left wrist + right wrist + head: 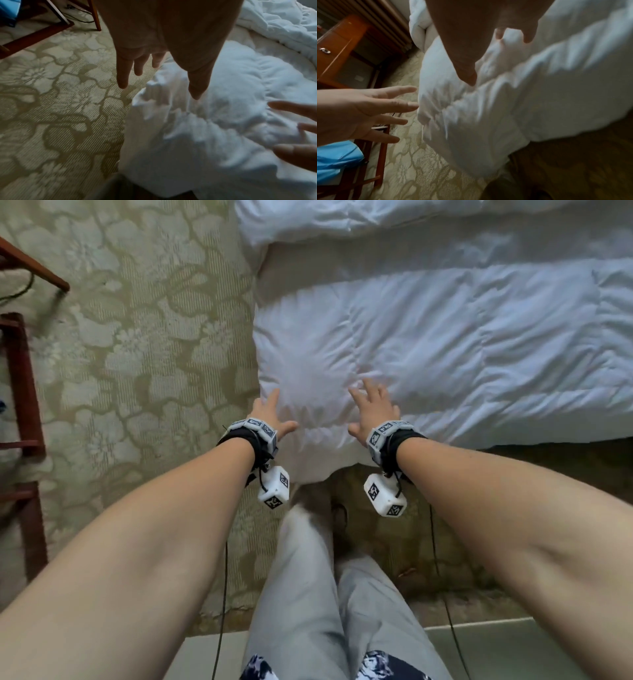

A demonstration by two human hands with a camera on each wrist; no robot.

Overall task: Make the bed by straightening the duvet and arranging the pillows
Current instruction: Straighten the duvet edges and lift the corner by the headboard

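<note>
A white quilted duvet [428, 347] lies over the bed, and its near left corner [308, 453] hangs down toward the carpet. My left hand [274, 416] hovers at the duvet's left edge with fingers spread and holds nothing. My right hand [371, 409] is spread flat over the corner area, fingers straight. In the left wrist view the left fingers [122, 75] hang straight above the carpet beside the crumpled corner [171, 108]. In the right wrist view the right hand [467, 75] hovers over the duvet [539, 88], with the open left hand [368, 111] beside it. A second bunched white fold [325, 220] lies farther up the bed.
Patterned beige carpet [137, 354] covers the floor left of the bed. A red-brown wooden frame [24, 412] stands at the far left, with blue plastic [335, 159] on it. A wooden drawer unit [339, 50] stands against the wall. My legs [325, 594] are at the bed's foot.
</note>
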